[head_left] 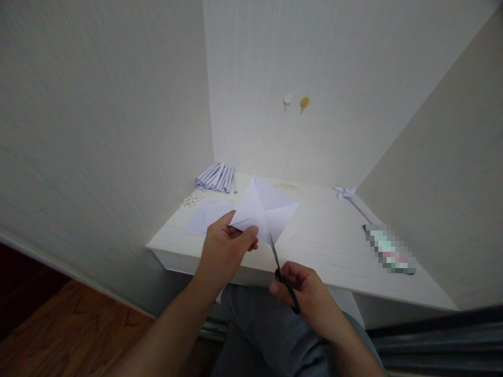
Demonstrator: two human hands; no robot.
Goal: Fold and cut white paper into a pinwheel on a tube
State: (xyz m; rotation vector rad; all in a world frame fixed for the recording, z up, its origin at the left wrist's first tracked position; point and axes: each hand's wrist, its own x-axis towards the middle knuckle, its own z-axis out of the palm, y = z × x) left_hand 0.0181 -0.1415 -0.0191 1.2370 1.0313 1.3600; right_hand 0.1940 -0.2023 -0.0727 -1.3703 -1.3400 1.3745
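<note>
My left hand (231, 243) pinches the left corner of a white square sheet of paper (271, 209), thumb on top and fingers beneath. Diagonal creases cross the sheet, which is held up above the desk. In my right hand (304, 290) is a pair of scissors (288, 288) with black handles. Their blades point up and away from me, at the near corner of the sheet, along a crease. How far the blades are apart I cannot tell. Under and left of the held sheet, more white paper squares (202, 217) lie on the desk.
On the white desk (322, 246), several rolled paper tubes (218, 177) are piled at the back left, beside small whitish bits (192, 200). A paper pinwheel (346, 192) on a rolled stick lies at the right, near a blurred-out phone-like device (389, 251). Two hooks (304, 102) are on the back wall.
</note>
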